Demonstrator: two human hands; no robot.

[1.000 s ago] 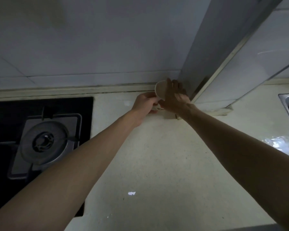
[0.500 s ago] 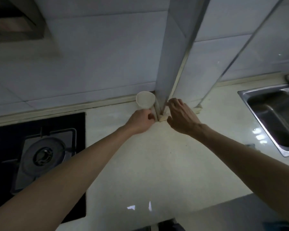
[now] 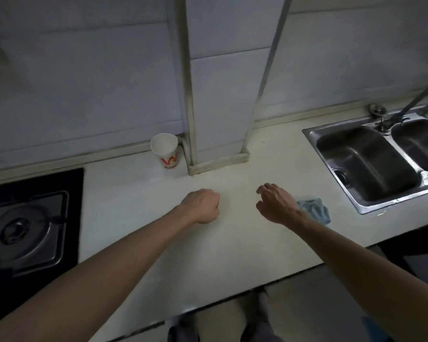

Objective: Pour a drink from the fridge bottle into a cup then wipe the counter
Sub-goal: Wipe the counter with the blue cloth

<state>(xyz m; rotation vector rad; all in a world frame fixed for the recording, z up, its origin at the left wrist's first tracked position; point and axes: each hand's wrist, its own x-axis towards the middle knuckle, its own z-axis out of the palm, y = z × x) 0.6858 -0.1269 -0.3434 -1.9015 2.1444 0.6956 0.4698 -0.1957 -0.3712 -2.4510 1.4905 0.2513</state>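
Observation:
A white paper cup (image 3: 165,150) with a red mark stands upright at the back of the pale counter (image 3: 139,218), against the wall beside a tiled column. My left hand (image 3: 203,206) hovers over the counter well in front of the cup, its fingers curled into a loose fist with nothing in them. My right hand (image 3: 274,203) is to its right, fingers bent and apart, holding nothing. A crumpled blue cloth (image 3: 314,209) lies on the counter just right of my right hand, partly hidden by the wrist. No bottle is in view.
A black gas hob (image 3: 27,230) with a round burner fills the counter's left end. A steel double sink (image 3: 376,164) with a tap sits at the right. The tiled column (image 3: 218,95) juts out from the back wall. The counter's front edge runs diagonally below my arms.
My left hand has let go of the cup, which now stands alone by the column. Both hands have drawn back toward me, and the view has tilted down to show the sink and cloth.

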